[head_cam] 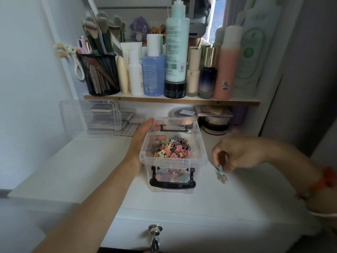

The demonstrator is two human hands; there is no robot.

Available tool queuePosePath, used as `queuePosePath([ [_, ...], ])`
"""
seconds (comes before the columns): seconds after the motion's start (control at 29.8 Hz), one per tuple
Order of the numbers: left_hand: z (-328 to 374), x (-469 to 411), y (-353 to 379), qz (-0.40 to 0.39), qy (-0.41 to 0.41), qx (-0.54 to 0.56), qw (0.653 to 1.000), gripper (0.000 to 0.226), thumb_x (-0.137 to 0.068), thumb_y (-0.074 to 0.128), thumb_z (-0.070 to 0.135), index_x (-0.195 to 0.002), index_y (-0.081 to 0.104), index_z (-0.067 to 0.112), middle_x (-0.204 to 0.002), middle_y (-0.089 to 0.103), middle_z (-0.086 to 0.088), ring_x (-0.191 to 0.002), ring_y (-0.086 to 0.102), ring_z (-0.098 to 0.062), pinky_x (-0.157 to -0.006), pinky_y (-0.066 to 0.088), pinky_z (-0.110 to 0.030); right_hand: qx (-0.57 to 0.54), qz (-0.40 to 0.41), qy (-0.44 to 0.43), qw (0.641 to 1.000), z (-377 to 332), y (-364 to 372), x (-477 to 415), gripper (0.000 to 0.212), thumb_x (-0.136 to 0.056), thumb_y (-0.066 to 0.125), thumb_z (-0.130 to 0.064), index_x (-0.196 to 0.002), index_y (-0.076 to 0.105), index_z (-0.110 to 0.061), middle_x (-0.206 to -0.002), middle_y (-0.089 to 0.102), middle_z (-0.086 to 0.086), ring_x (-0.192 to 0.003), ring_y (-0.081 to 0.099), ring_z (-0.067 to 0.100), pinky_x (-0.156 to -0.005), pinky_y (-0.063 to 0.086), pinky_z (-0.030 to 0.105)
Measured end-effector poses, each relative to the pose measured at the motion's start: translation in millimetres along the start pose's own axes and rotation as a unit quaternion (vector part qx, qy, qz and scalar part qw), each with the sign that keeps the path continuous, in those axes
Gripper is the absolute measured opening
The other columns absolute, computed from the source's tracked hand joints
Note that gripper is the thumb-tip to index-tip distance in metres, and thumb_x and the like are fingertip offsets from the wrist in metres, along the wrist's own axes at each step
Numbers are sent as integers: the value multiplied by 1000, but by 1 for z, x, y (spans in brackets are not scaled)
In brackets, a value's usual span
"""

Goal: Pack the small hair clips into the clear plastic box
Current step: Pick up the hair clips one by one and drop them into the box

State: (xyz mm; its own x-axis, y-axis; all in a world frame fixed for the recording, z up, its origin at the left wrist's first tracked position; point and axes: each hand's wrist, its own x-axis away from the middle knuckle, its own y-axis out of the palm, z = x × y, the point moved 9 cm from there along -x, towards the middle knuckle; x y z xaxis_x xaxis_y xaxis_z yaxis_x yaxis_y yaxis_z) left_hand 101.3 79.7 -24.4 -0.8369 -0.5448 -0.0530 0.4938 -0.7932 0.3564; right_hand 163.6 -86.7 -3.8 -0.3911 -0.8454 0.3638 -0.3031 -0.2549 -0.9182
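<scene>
Two hands at work around one landmark, the clear plastic box, lidless on the white counter with its black handle hanging on the near wall. Left of the box: stacked clear organizer trays against the back, well apart from it. Touching the box's left wall: left hand, fingers spread and wrapped over the far left corner, seen through the plastic. Inside the box: heap of small hair clips in pink, purple, cream and orange, piled toward the far side of the bottom. Just right of the box, on the counter: two loose clips, one blue-grey, one beige. Above them: right hand, fingers pressed together, pinching the blue-grey clip's top end. Farther right: red bracelet on the wrist. Above and behind the box: wooden shelf crowded with bottles and a mesh brush cup.
</scene>
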Motion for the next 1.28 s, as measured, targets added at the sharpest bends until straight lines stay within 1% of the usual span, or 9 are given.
queuePosePath([
  [0.1, 0, 0, -2, 7, 1, 4, 1000, 30, -93, 42, 38, -86, 62, 17, -78, 64, -3, -59, 60, -12, -45, 45, -15, -56, 154, -7, 986, -2, -39, 2, 30, -79, 58, -1, -68, 57, -29, -71, 59, -14, -64, 52, -2, -59, 38, 3],
  [0.24, 1, 0, -1, 7, 3, 12, 1000, 29, -94, 42, 35, -86, 62, 16, -81, 64, -4, -57, 61, -12, -43, 44, -13, -175, 375, -71, 908, -22, -91, 22, 16, -81, 64, -9, -75, 59, -24, -71, 58, -8, -63, 50, 1, -59, 36, 2],
  [0.37, -1, -2, -4, 22, 5, -13, 1000, 30, -92, 45, 40, -88, 64, 17, -91, 64, -3, -69, 59, -16, -54, 46, -23, -179, 353, -90, 914, -40, -92, 17, 30, -82, 65, -22, -111, 60, -18, -89, 68, -3, -82, 61, 9, -67, 39, 4],
  [0.47, 1, -1, -3, 17, 3, -7, 1000, 30, -93, 43, 38, -89, 63, 16, -94, 63, -4, -72, 58, -17, -50, 47, -19, -195, 353, -61, 913, -22, -89, 17, 22, -85, 59, -14, -107, 58, -15, -90, 63, -2, -84, 57, 12, -69, 39, 10],
  [0.6, 3, 1, -1, 18, 11, 2, 1000, 29, -95, 41, 34, -86, 61, 15, -87, 62, -4, -69, 57, -16, -41, 42, -10, -122, 118, 0, 986, 5, -36, -1, 21, -82, 56, 1, -88, 56, -20, -77, 62, -6, -74, 58, 6, -69, 45, 16],
  [0.71, 4, 1, -1, 16, 11, 5, 1000, 29, -95, 40, 34, -88, 60, 14, -88, 61, -5, -70, 56, -17, -39, 41, -9, -60, -6, 21, 998, 13, 3, -3, 24, -74, 66, -5, -74, 55, -27, -75, 62, -9, -68, 56, 4, -68, 44, 20],
  [0.87, -2, -3, -3, 13, -8, -4, 1000, 30, -93, 43, 39, -89, 62, 16, -87, 63, -4, -69, 58, -16, -46, 47, -18, -107, 136, -30, 984, -3, -29, 2, 31, -78, 64, -5, -62, 55, -30, -68, 59, -13, -61, 54, -6, -63, 41, 8],
  [1.04, 0, -1, 0, 14, -5, 1, 1000, 31, -93, 42, 38, -87, 61, 14, -85, 62, -3, -67, 57, -15, -48, 48, -19, -197, 387, -113, 894, -32, -86, 26, 28, -79, 67, -11, -63, 54, -31, -69, 59, -16, -63, 53, -7, -64, 39, 5],
  [1.28, 1, -3, 0, 17, 0, -9, 1000, 31, -94, 41, 37, -89, 61, 13, -86, 61, -4, -68, 57, -16, -50, 48, -20, -207, 371, -147, 893, -48, -91, 30, 10, -84, 60, -21, -91, 67, -23, -87, 67, -8, -81, 61, 2, -78, 43, 11],
])
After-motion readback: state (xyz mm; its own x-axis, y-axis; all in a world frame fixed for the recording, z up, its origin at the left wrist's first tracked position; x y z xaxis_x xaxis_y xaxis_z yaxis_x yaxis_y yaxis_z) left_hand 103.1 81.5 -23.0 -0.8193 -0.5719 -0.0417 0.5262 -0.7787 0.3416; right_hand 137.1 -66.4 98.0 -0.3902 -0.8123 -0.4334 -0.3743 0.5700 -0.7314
